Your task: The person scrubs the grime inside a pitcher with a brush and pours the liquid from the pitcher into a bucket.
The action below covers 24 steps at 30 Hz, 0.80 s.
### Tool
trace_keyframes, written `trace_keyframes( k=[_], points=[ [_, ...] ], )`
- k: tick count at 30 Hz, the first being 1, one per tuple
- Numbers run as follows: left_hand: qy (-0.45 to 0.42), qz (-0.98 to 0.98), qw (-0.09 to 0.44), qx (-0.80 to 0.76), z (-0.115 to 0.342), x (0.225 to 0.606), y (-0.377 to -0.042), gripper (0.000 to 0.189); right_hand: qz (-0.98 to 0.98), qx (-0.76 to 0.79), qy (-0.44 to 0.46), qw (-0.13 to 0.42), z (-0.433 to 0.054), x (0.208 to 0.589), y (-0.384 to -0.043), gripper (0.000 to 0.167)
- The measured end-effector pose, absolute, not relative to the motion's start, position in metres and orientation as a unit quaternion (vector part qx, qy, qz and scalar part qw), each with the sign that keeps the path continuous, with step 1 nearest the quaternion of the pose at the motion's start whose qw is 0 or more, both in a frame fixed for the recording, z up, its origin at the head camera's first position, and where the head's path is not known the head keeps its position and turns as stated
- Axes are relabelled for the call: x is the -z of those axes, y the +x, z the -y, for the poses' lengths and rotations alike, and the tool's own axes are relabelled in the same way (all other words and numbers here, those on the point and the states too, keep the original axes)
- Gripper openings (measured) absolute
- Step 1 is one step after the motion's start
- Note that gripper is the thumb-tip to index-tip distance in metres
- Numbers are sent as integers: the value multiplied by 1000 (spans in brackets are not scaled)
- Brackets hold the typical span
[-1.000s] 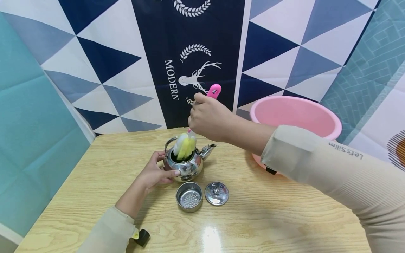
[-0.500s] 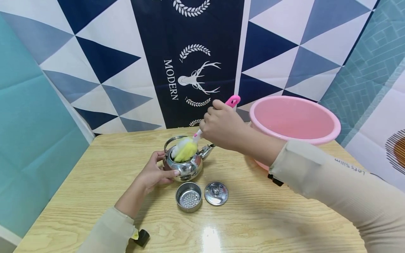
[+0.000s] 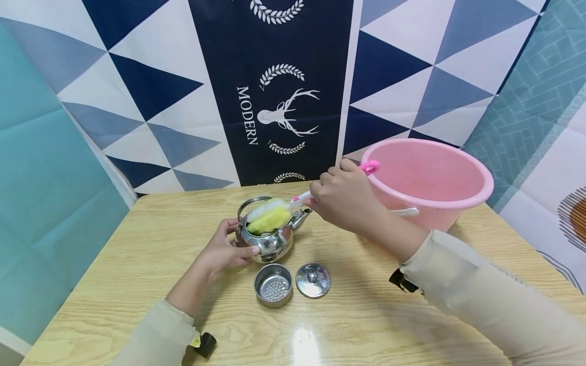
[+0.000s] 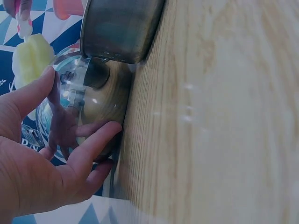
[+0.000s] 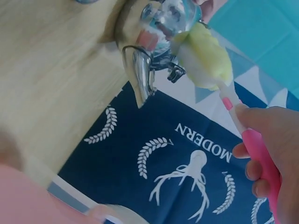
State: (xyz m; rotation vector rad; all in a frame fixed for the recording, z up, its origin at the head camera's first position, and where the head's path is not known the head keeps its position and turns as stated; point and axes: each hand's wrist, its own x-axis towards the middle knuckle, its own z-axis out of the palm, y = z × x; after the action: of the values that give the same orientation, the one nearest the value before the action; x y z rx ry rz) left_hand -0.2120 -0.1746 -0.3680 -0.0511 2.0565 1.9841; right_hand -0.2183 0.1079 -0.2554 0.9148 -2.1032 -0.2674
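Note:
My left hand (image 3: 223, 250) grips the side of a shiny steel teapot (image 3: 276, 247), its thumb near the rim and its fingers along the body in the left wrist view. The lid is off and the handle stands up. My right hand (image 3: 344, 195) holds a bottle brush by its pink-and-white handle (image 5: 259, 151). Its yellow-and-white sponge head (image 3: 270, 218) lies slanted across the teapot's mouth, with the lower end hidden inside. The spout (image 3: 299, 218) points right, below the brush neck.
In front of the teapot, a round steel strainer (image 3: 273, 287) with a perforated bottom stands on the wooden table (image 3: 366, 325). Beside it lies the steel lid (image 3: 313, 280). A large pink bucket (image 3: 435, 203) with a white handle stands at the right.
My right hand has moved right and down, tipping the brush from steep to a low slant and lifting more of the sponge out of the teapot. My left hand and the teapot stay put.

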Motion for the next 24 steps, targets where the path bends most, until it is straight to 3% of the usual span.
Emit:
trace_keyframes(
  k=[16,24],
  points=[
    [-16,-712,143,-688,177,367,-211,87,862,39,288,416,-120,284,-202,49],
    [-15,-709,146,-690,177,367,-213,87,896,19,243,371,-121,296,-193,48]
  ],
)
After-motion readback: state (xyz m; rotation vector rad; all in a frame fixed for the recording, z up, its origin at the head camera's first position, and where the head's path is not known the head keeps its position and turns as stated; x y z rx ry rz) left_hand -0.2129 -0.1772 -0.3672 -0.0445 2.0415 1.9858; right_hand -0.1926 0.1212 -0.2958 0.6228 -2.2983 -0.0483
